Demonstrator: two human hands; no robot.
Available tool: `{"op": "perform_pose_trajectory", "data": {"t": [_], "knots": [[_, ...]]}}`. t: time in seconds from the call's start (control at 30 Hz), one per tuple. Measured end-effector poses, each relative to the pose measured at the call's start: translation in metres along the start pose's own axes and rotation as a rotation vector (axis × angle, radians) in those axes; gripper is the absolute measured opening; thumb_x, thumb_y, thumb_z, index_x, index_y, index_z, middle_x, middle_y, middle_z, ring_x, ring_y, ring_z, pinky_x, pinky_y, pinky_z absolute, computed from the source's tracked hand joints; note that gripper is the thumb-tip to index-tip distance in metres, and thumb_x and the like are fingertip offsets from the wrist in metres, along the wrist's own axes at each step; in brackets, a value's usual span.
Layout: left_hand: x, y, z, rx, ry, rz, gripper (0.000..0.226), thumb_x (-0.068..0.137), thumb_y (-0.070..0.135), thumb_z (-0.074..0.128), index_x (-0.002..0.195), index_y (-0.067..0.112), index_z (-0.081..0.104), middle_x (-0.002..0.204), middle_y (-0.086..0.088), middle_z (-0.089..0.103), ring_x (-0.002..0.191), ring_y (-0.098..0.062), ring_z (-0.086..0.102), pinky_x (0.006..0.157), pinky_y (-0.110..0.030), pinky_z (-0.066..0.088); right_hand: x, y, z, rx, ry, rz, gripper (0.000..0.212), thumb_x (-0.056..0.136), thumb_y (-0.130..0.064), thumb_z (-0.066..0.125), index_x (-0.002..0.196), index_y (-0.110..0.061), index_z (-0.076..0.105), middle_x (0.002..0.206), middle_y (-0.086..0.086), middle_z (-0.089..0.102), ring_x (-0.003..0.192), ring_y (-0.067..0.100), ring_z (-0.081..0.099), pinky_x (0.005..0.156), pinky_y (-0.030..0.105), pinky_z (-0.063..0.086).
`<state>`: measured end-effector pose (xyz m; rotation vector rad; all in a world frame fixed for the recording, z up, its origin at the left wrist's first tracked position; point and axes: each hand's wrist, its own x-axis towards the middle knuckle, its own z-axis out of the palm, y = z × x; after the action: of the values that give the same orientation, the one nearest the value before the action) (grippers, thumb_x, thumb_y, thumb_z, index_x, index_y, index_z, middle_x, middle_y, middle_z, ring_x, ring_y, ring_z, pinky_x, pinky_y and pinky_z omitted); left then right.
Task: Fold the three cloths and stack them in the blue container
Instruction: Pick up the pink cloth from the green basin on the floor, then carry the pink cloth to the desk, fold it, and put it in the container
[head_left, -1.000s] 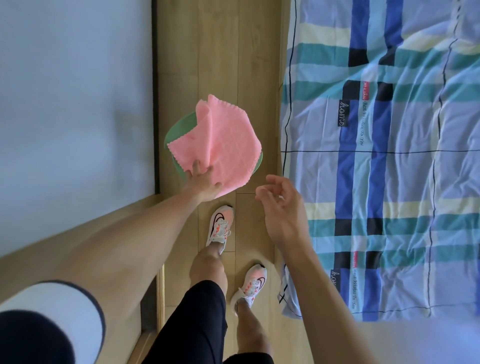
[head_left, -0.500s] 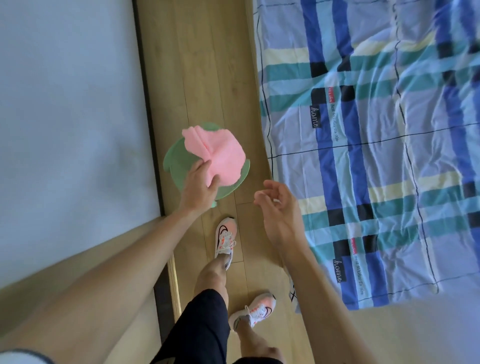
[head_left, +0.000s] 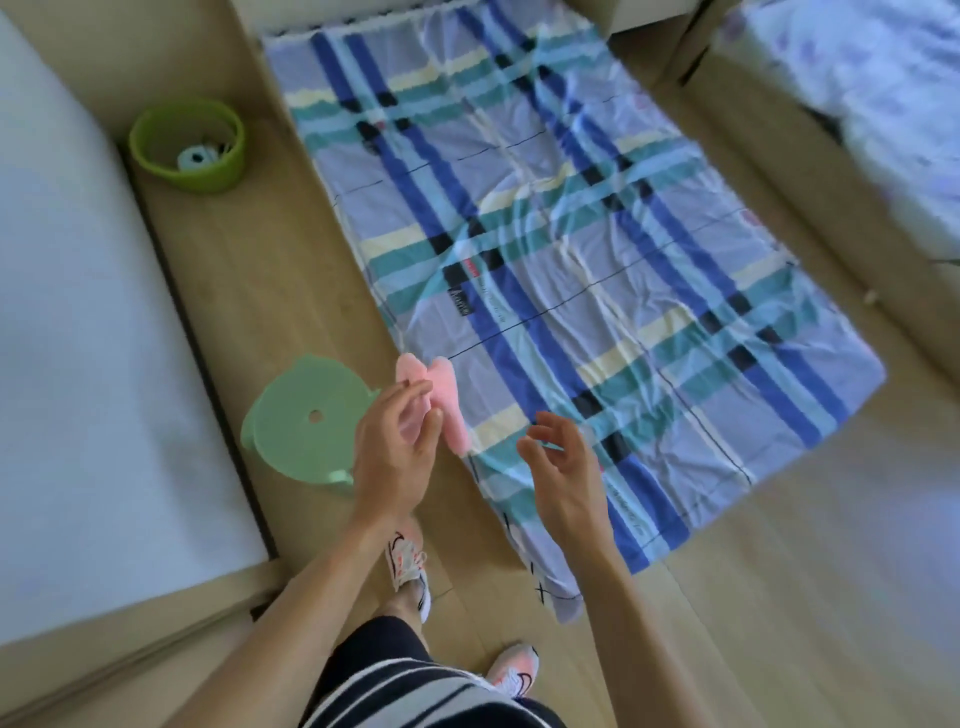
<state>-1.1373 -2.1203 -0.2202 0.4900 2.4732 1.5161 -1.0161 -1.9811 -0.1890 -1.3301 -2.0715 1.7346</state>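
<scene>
A pink cloth (head_left: 447, 405) hangs bunched from my left hand (head_left: 397, 447), which grips it above the near left edge of the plaid sheet (head_left: 571, 249). My right hand (head_left: 561, 462) hovers just to the right of it, fingers curled apart and holding nothing. No other cloth and no blue container are in view.
A pale green round stool (head_left: 301, 421) stands on the wooden floor left of my hands. A lime green tub (head_left: 188, 145) holding small bluish items sits farther back. A white mattress (head_left: 78, 338) fills the left side. Another bed (head_left: 883, 104) is at the far right.
My left hand lifted the pink cloth off the green stool and carried it right toward the plaid sheet, bunching it up. The view swung up and back, revealing the lime tub.
</scene>
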Motion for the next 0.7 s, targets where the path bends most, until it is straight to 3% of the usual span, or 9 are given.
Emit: {"op": "perform_pose_trajectory", "data": {"t": [0.07,0.17,0.27,0.37,0.5,0.7], "knots": [[-0.02,0.036,0.013,-0.042,-0.057,0.034,0.029,0.094,0.021,0.063,0.121,0.01,0.068,0.12,0.002,0.069,0.112,-0.01,0.064,0.098,-0.031,0.052,-0.02,0.009,-0.039,0.059,0.079,-0.005,0.032,0.095,-0.025,0.063,0.126,-0.026,0.058,0.115,-0.008,0.064,0.097,0.0,0.064,0.072,0.012,0.05],[-0.05,0.084,0.036,-0.087,-0.15,0.061,0.029,0.095,0.026,0.063,0.123,0.017,0.068,0.123,0.01,0.067,0.114,0.002,0.062,0.098,-0.024,0.051,-0.046,0.023,-0.096,0.136,0.164,-0.026,0.032,0.095,-0.025,0.063,0.126,-0.029,0.057,0.119,-0.005,0.065,0.105,0.011,0.066,0.083,0.027,0.055],[-0.081,0.13,0.064,-0.129,-0.25,0.104,0.03,0.095,0.029,0.062,0.124,0.022,0.068,0.119,0.019,0.066,0.112,0.013,0.059,0.097,-0.015,0.049,-0.072,0.036,-0.153,0.223,0.274,-0.055,0.034,0.095,-0.019,0.063,0.129,-0.02,0.058,0.118,-0.002,0.065,0.107,0.011,0.065,0.073,0.012,0.052],[-0.114,0.171,0.098,-0.147,-0.342,0.158,0.031,0.096,0.027,0.062,0.126,0.021,0.067,0.127,0.012,0.066,0.118,0.01,0.057,0.097,-0.008,0.045,-0.097,0.05,-0.208,0.294,0.379,-0.075,0.032,0.096,-0.018,0.063,0.128,-0.019,0.059,0.116,-0.003,0.065,0.103,0.009,0.066,0.071,0.012,0.052],[-0.161,0.222,0.148,-0.167,-0.467,0.213,0.031,0.095,0.03,0.062,0.126,0.028,0.067,0.128,0.01,0.067,0.12,0.0,0.06,0.103,-0.029,0.05,-0.133,0.074,-0.278,0.341,0.522,-0.114,0.028,0.095,-0.012,0.064,0.121,-0.023,0.059,0.11,-0.005,0.065,0.094,0.008,0.065,0.074,0.009,0.051],[-0.237,0.285,0.236,-0.242,-0.657,0.289,0.025,0.097,0.023,0.061,0.12,0.026,0.071,0.115,0.01,0.072,0.109,-0.004,0.067,0.098,-0.039,0.054,-0.198,0.13,-0.375,0.362,0.776,-0.076,0.035,0.094,-0.019,0.066,0.128,-0.022,0.06,0.115,-0.007,0.067,0.102,0.004,0.067,0.08,0.01,0.051]]}}
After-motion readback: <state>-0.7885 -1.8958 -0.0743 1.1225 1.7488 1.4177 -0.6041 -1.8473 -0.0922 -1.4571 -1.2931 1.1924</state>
